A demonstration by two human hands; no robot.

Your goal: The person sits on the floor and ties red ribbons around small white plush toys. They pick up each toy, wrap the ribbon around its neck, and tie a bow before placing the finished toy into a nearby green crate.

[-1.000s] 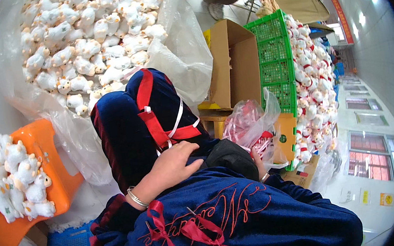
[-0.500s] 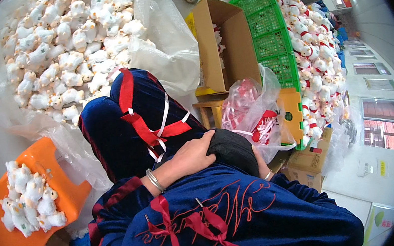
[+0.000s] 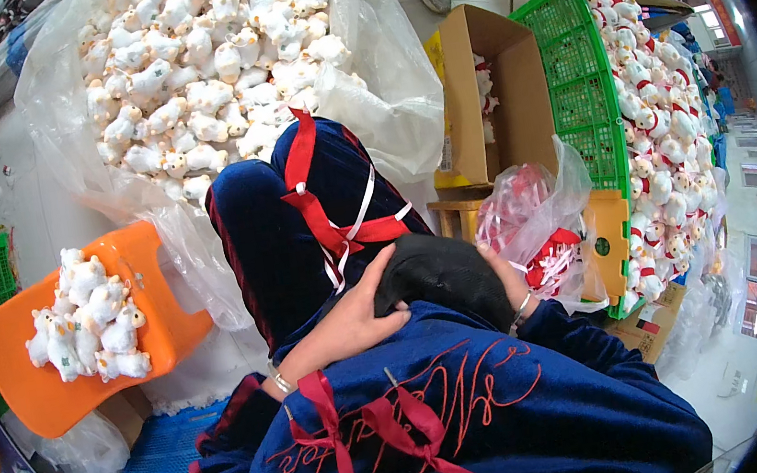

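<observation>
A rounded black fabric thing point(image 3: 441, 271) lies in my lap, its exact kind unclear. My left hand point(image 3: 357, 322) holds its left side, thumb pointing up along the edge. My right hand point(image 3: 505, 279) is at its right side, with some fingers hidden behind or under it. Over my thigh, just beyond, drape red fabric strips point(image 3: 308, 179) with white ribbons point(image 3: 364, 202). A clear plastic bag point(image 3: 571, 195) of red and white pieces stands to the right of my right hand.
White plush toys point(image 3: 211, 76) heap on plastic sheeting ahead. Several more sit on an orange chair point(image 3: 160, 267) at left. To the right are an open cardboard box point(image 3: 516, 111), a green crate point(image 3: 572, 64) and plush toys with red scarves point(image 3: 660, 139). A blue crate point(image 3: 155, 471) is at lower left.
My left hand has gone from lying across my lap to holding the black thing's left side. The black thing shows more fully. The whole view has shifted, bringing more of the left side in.
</observation>
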